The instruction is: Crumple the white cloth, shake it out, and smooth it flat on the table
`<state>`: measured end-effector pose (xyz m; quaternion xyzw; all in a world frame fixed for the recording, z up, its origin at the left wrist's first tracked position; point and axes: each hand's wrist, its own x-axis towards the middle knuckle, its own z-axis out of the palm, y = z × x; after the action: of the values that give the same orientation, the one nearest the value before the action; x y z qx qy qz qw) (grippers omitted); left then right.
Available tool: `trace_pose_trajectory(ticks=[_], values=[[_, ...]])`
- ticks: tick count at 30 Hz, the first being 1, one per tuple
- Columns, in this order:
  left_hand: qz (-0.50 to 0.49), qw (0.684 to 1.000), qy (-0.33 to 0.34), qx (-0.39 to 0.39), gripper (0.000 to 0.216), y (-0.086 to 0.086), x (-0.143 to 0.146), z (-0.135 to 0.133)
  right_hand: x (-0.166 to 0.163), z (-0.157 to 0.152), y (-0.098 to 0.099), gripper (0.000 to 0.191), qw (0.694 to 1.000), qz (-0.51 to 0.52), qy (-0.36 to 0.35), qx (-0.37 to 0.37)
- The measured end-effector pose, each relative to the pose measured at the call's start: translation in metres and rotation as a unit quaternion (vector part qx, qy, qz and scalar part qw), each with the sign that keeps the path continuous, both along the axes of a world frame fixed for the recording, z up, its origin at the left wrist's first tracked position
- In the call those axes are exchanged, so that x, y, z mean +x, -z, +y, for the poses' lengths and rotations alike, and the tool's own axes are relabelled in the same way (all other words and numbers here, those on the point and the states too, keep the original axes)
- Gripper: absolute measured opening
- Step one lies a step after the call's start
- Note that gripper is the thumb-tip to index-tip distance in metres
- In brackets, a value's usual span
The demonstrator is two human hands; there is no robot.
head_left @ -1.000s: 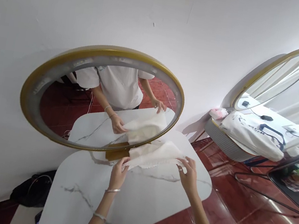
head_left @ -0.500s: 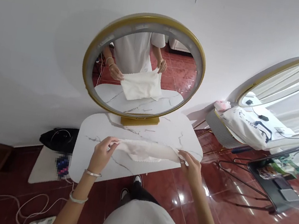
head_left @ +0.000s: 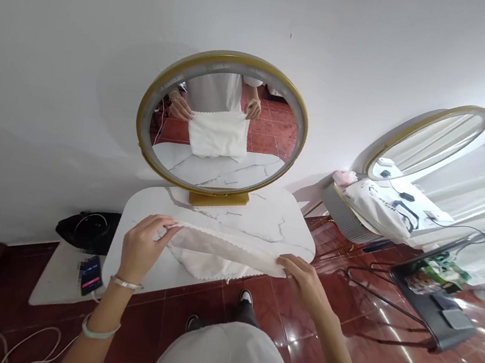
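A white cloth (head_left: 215,267) with a wavy edge stretches between my two hands above the white marble-patterned table (head_left: 283,215). My left hand (head_left: 143,245), bracelets on its wrist, pinches the cloth's left end. At the other end, the thumb and fingers of my right hand (head_left: 301,277) close on a corner. The upper edge is drawn fairly taut, while the lower part sags toward me over the table's near edge. Behind it stands a round gold-framed mirror (head_left: 272,137) on a gold base (head_left: 218,200), reflecting the cloth and both hands.
To the right are a second round mirror (head_left: 433,138), a side table with a white bag (head_left: 376,207), and a black chair (head_left: 436,319) holding packets. On the left, a phone (head_left: 92,276) and a black bag (head_left: 90,231) rest low down; white cable (head_left: 38,336) crosses the red tiled floor.
My view has shifted, so mirror and table sit a little differently in it. The cloth's lower part now spreads nearer to me, and its fold gapes wider. Both hands keep their grip.
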<state>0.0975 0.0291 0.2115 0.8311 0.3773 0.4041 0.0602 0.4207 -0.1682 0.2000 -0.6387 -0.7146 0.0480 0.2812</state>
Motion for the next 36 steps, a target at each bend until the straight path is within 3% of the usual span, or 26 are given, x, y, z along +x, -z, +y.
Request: trace_pose_trajectory(ticks=[8, 15, 18, 21, 25, 31, 36], values=[[-0.016, 1.000, -0.008, -0.009, 0.022, -0.031, 0.064, -0.004, 0.059, 0.002, 0.008, 0.041, 0.994, -0.053, -0.017, 0.090], [-0.072, 0.996, 0.026, -0.056, 0.013, -0.049, 0.130, -0.003, 0.136, 0.013, 0.001, 0.045, 0.996, -0.048, -0.028, 0.064], [-0.073, 0.996, 0.033, -0.042, 0.014, -0.058, 0.158, -0.003, 0.164, 0.020, -0.003, 0.053, 0.996, -0.066, -0.041, 0.046], [-0.061, 0.997, 0.039, -0.025, 0.012, -0.068, 0.179, -0.004, 0.188, 0.028, -0.006, 0.041, 0.997, -0.063, -0.047, 0.025], [-0.018, 0.998, 0.044, -0.037, 0.009, -0.077, 0.196, -0.005, 0.217, 0.040, -0.004, 0.021, 0.996, 0.020, -0.086, -0.026], [0.022, 0.997, 0.056, -0.045, 0.013, -0.080, 0.207, 0.001, 0.250, 0.047, -0.005, 0.034, 0.987, 0.147, -0.057, -0.038], [0.061, 0.981, 0.077, -0.167, 0.026, -0.078, 0.204, 0.012, 0.272, 0.057, -0.020, 0.031, 0.977, 0.192, -0.041, -0.076]])
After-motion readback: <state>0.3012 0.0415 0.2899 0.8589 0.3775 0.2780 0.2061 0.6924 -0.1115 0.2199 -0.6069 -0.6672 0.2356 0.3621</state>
